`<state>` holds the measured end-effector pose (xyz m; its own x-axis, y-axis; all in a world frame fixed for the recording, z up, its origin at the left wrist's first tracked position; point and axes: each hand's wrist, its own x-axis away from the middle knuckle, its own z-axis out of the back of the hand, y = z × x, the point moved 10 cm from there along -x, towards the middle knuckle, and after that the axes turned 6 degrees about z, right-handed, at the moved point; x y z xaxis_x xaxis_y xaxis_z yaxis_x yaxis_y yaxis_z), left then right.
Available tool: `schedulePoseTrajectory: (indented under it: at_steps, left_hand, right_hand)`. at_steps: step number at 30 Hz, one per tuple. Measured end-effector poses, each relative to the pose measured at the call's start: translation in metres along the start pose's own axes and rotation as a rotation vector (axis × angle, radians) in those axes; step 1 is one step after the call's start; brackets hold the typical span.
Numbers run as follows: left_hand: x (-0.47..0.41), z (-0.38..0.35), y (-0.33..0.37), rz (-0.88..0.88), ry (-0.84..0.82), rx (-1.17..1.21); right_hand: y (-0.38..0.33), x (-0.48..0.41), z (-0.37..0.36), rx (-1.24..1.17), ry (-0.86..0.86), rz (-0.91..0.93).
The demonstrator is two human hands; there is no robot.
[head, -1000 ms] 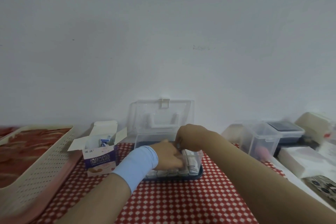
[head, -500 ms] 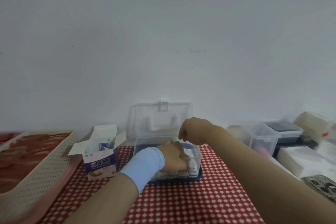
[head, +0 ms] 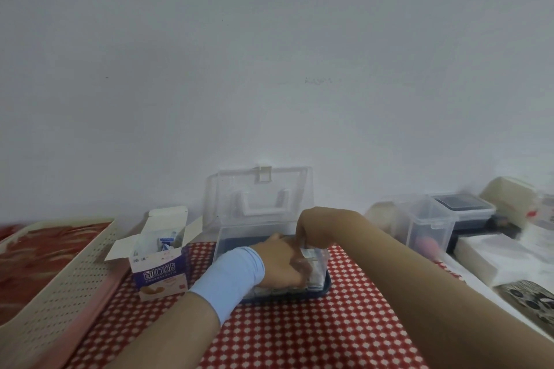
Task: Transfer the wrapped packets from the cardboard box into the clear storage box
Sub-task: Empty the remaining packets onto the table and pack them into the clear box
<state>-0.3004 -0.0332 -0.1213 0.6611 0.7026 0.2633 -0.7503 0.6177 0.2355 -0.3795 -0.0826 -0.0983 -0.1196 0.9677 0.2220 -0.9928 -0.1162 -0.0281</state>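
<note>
hands close together in the clear storage box point(head: 229, 244): left hand point(head: 281, 263) low among the wrapped packets point(head: 314, 278), right hand point(head: 314, 226) angled down over the right rim, likely squaring the row to make room. cannot tell whether either grips a packet. lid point(head: 230, 198) propped open behind for access; cardboard box point(head: 160, 274) just left, flaps open, a few more inside.
</note>
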Motion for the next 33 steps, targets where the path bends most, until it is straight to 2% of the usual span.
schedulePoseTrajectory:
  at_steps: [8, 13, 17, 21, 27, 29, 33]
  left_hand:
    - [0.009, 0.01, 0.005, -0.011, 0.002, 0.066]
    - [0.035, 0.063, -0.014, -0.079, 0.232, 0.168]
    - [0.079, 0.115, -0.075, 0.04, 0.516, 0.289]
    - [0.114, 0.126, -0.147, 0.204, 0.646, 0.309]
    - [0.135, 0.094, -0.226, 0.475, 0.56, 0.1]
    - [0.137, 0.084, -0.236, 0.499, 0.505, 0.099]
    - [0.141, 0.076, -0.242, 0.438, 0.525, 0.148]
  right_hand:
    - [-0.009, 0.012, 0.019, 0.012, 0.067, 0.032]
    - [-0.026, 0.032, 0.057, -0.14, 0.146, 0.072]
    - [-0.06, 0.041, 0.091, -0.237, 0.3, 0.136]
    - [-0.114, 0.035, 0.109, -0.279, 0.416, 0.26]
    - [-0.185, 0.015, 0.102, -0.301, 0.365, 0.409]
    - [-0.2, 0.007, 0.098, -0.277, 0.345, 0.422]
    - [-0.222, -0.007, 0.088, -0.242, 0.319, 0.425]
